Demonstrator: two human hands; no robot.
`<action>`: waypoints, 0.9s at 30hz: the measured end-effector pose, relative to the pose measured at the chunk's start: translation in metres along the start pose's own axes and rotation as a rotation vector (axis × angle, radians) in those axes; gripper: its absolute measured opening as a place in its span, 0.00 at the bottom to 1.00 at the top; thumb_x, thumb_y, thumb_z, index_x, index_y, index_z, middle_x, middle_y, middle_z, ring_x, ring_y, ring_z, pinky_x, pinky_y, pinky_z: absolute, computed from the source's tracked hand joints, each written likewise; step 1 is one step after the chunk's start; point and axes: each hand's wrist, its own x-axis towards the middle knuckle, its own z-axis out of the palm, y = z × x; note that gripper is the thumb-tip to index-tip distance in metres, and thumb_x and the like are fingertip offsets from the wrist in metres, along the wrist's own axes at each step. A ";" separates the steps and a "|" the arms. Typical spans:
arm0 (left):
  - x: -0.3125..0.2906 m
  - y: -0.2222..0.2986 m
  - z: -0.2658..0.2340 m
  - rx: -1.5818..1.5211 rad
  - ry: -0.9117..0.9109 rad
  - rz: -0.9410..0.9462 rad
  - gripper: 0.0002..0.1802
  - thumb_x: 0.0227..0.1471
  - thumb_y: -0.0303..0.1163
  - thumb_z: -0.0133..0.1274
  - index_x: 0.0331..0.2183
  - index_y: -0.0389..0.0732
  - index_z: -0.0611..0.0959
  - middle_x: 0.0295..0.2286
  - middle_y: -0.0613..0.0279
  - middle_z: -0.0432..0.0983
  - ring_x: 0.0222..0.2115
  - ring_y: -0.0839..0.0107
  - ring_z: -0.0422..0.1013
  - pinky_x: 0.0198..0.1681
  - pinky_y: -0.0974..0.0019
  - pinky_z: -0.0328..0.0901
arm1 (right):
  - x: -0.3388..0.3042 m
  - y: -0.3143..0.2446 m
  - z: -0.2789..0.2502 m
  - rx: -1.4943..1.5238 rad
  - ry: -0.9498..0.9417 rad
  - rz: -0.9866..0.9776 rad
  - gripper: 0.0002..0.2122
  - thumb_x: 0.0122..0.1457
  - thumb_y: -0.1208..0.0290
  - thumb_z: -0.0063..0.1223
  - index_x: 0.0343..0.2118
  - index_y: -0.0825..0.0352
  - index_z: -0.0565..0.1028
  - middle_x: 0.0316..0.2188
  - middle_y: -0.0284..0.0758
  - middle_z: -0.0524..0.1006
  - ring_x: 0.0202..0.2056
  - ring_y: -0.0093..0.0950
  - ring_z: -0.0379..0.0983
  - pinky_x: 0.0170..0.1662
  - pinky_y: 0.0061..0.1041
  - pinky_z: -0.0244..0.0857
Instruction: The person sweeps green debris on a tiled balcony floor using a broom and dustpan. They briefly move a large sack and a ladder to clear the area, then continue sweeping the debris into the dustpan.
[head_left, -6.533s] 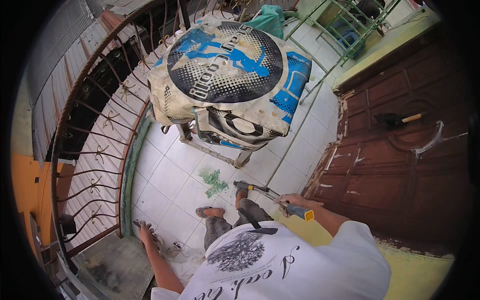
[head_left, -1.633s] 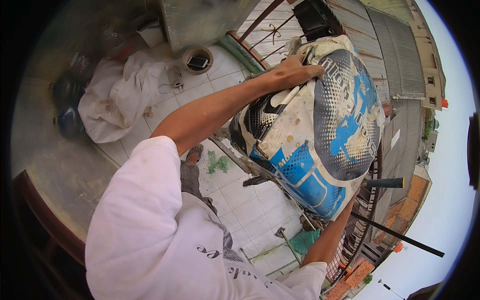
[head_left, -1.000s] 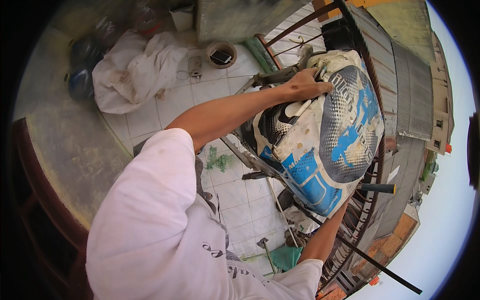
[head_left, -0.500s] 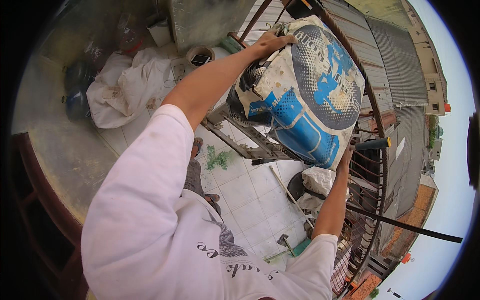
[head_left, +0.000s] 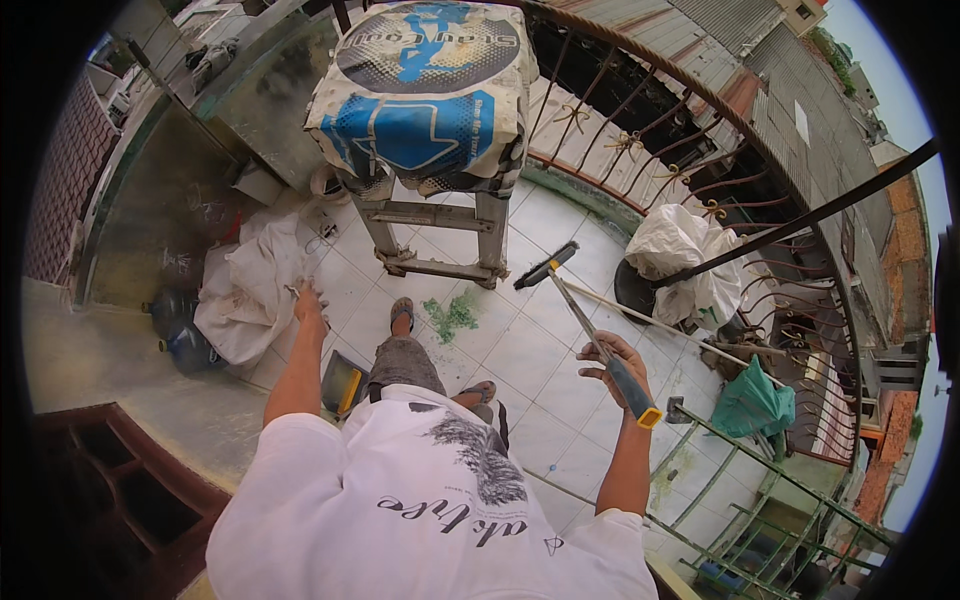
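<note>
My right hand grips the grey handle of a hand brush, which has a yellow end cap. Its black bristle head points away over the white tiles. My left hand hangs low beside a crumpled white sack; it seems to hold nothing, its fingers loosely apart. Ahead of me, a worn printed plastic cover in white, black and blue drapes over the top of a metal stepladder. Next to my left forearm is a black and yellow dustpan-like thing.
Green crumbs lie on the tiles. A curved metal railing bounds the right side. Near it are a white bundle, a long pole and a green cloth. Blue bottles stand by the left wall.
Both hands have left the printed cover and come down, the left toward the white sack, the right with the brush over the floor. My view has turned, so the ladder appears upright ahead.
</note>
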 end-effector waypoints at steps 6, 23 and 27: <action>-0.058 -0.167 -0.097 0.724 0.086 0.215 0.23 0.46 0.42 0.60 0.37 0.33 0.80 0.28 0.52 0.79 0.27 0.65 0.76 0.32 0.61 0.69 | -0.039 0.146 -0.092 0.346 0.345 0.484 0.23 0.60 0.75 0.46 0.59 0.66 0.62 0.31 0.42 0.75 0.27 0.26 0.74 0.22 0.24 0.67; -0.142 -0.194 -0.177 0.889 -0.437 0.053 0.48 0.42 0.48 0.63 0.61 0.46 0.59 0.50 0.32 0.67 0.51 0.41 0.68 0.55 0.52 0.64 | -0.166 0.165 -0.040 -1.466 -0.135 0.667 0.20 0.59 0.64 0.50 0.48 0.77 0.73 0.35 0.59 0.78 0.40 0.54 0.77 0.45 0.44 0.71; -0.137 -0.175 -0.172 0.883 -0.361 0.130 0.46 0.41 0.49 0.63 0.57 0.45 0.61 0.51 0.34 0.63 0.50 0.37 0.68 0.53 0.44 0.64 | -0.085 0.185 0.021 -1.524 -0.246 0.570 0.21 0.62 0.66 0.45 0.55 0.75 0.69 0.38 0.60 0.77 0.43 0.56 0.75 0.47 0.46 0.69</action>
